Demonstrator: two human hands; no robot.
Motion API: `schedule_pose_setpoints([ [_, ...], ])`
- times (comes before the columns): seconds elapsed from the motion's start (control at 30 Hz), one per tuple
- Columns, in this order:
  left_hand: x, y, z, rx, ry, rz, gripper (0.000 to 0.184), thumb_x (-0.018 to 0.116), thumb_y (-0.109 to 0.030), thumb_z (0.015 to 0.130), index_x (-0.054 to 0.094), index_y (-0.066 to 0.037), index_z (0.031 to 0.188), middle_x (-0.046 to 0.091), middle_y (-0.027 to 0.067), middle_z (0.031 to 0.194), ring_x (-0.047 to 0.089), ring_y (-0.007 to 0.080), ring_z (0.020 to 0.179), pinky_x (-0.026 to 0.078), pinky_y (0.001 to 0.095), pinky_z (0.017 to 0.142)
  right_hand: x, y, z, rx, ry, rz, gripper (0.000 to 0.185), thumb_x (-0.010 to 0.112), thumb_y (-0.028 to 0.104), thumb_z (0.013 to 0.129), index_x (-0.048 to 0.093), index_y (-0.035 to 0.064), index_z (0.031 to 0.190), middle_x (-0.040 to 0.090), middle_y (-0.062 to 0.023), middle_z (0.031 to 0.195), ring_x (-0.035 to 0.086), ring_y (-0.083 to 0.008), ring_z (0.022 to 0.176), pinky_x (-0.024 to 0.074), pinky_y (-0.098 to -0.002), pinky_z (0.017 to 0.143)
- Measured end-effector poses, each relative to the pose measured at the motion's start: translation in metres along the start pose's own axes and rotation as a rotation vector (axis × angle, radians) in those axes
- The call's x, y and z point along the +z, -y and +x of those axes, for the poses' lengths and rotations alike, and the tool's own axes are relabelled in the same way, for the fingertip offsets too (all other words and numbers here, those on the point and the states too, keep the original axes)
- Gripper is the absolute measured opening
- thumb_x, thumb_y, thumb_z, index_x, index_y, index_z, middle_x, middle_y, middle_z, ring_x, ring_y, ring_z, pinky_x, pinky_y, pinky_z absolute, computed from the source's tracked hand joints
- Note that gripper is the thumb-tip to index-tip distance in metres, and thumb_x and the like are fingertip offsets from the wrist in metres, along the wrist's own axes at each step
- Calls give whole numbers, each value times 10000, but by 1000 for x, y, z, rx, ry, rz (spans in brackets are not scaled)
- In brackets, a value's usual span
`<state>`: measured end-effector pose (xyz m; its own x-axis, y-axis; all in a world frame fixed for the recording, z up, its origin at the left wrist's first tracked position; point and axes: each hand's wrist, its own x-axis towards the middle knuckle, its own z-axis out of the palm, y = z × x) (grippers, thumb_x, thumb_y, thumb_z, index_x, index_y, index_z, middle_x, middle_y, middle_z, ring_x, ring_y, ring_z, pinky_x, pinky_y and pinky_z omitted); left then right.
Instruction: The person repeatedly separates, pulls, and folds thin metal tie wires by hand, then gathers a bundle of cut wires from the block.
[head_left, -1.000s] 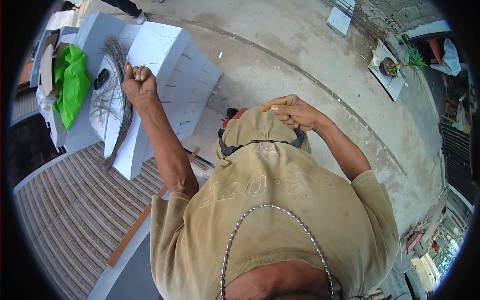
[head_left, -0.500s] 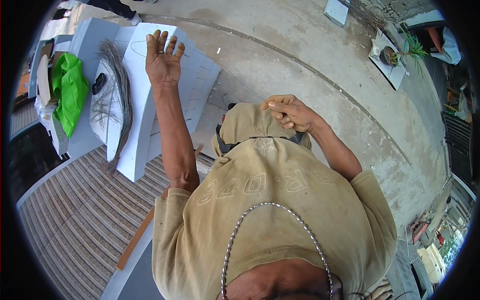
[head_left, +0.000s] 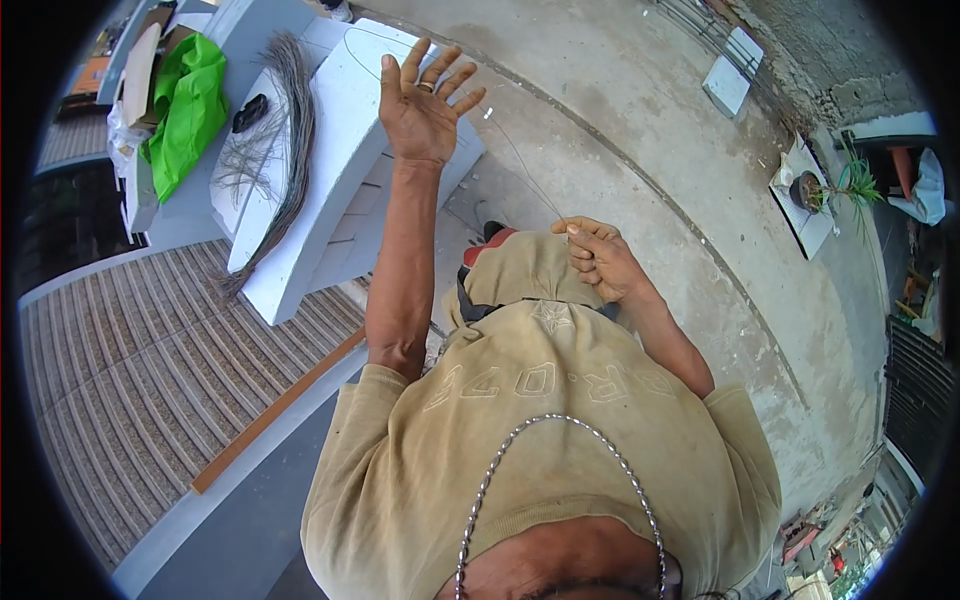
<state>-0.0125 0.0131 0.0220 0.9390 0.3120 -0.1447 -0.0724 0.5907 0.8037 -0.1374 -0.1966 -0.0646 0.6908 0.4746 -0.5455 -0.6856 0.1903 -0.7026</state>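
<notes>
My left hand (head_left: 425,115) is raised at the edge of a white block (head_left: 350,110), palm up and fingers spread. A ring shows on one finger. My right hand (head_left: 603,260), in front of my waist, is closed in a pinch on a thin wire (head_left: 527,172). From there the wire runs up toward my left hand and curves in a loop over the white block. Whether it touches the left fingers is hard to tell. A long bundle of thin grey wires (head_left: 299,150) lies on the white blocks, beside a small black object (head_left: 250,113).
A bright green bag (head_left: 188,115) lies beyond the wire bundle. Below the blocks is a ribbed surface (head_left: 190,370) with a brown wooden strip (head_left: 275,415) along its edge. On the concrete floor (head_left: 660,130) to the right stands a potted plant (head_left: 808,192) on a white slab.
The view has shifted, so the blocks and floor appear further right. My left fingers are spread wider. My right hand still pinches the wire.
</notes>
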Motion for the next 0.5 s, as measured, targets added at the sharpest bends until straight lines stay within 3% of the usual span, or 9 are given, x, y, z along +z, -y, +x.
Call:
schedule_pose_setpoints([
  [0.03, 2, 2, -3, -52, 3, -1, 722, 365, -620, 907, 422, 5, 1265, 562, 22, 702, 547, 152, 649, 447, 290, 519, 0, -2, 3, 16, -25, 8, 228, 528, 196, 947, 582, 9, 1066, 323, 78, 604, 254, -9, 477, 191, -153, 384],
  [0.1, -19, 15, 1, -139, 196, 4, 776, 382, -739, 825, 516, -31, 1113, 467, -9, 576, 466, 121, 495, 411, 254, 449, 6, 3, 4, 131, -113, 70, 232, 534, 198, 945, 582, 2, 1058, 325, 77, 598, 252, -9, 473, 195, -159, 381],
  [0.17, -32, 15, 11, -27, 40, -156, 675, 391, -784, 769, 505, -119, 755, 303, -43, 476, 317, 92, 376, 309, 224, 347, 7, 13, 0, 92, -30, -64, 239, 543, 203, 941, 582, -10, 1041, 322, 82, 579, 253, -10, 463, 202, -165, 382],
  [0.23, -23, -17, 19, 117, -240, -328, 632, 388, -784, 765, 287, -186, 587, 190, -58, 463, 223, 76, 356, 202, 216, 301, 1, 15, -5, 47, 43, -184, 244, 549, 207, 939, 586, -17, 1028, 319, 83, 564, 252, -12, 456, 204, -171, 384],
  [0.33, -35, -25, 38, 61, -315, -369, 665, 325, -835, 733, 228, -196, 576, 185, -59, 450, 217, 84, 346, 188, 231, 302, 6, 19, -5, -55, 60, -283, 248, 556, 209, 937, 599, -23, 1013, 315, 81, 548, 249, -15, 449, 201, -182, 385],
  [0.37, -35, -30, 40, 48, -299, -387, 662, 238, -756, 845, 340, -137, 633, 211, -28, 527, 213, 119, 436, 153, 279, 389, 9, 20, -1, -100, 73, -290, 249, 557, 210, 937, 603, -23, 1013, 314, 80, 548, 246, -16, 446, 199, -185, 384],
  [0.43, -15, -43, 46, 57, -437, -408, 665, 235, -691, 894, 498, -81, 861, 263, -29, 536, 243, 111, 425, 175, 269, 372, 17, 28, 1, -142, 60, -250, 253, 559, 213, 937, 612, -21, 1016, 314, 80, 546, 241, -17, 442, 194, -190, 382],
  [0.5, 2, -42, 36, 182, -294, -211, 670, 243, -696, 885, 452, -71, 1010, 317, -33, 560, 289, 68, 425, 220, 224, 357, 17, 40, 12, -185, 39, -207, 254, 557, 218, 939, 621, -14, 1019, 309, 83, 545, 233, -17, 439, 186, -194, 382],
])
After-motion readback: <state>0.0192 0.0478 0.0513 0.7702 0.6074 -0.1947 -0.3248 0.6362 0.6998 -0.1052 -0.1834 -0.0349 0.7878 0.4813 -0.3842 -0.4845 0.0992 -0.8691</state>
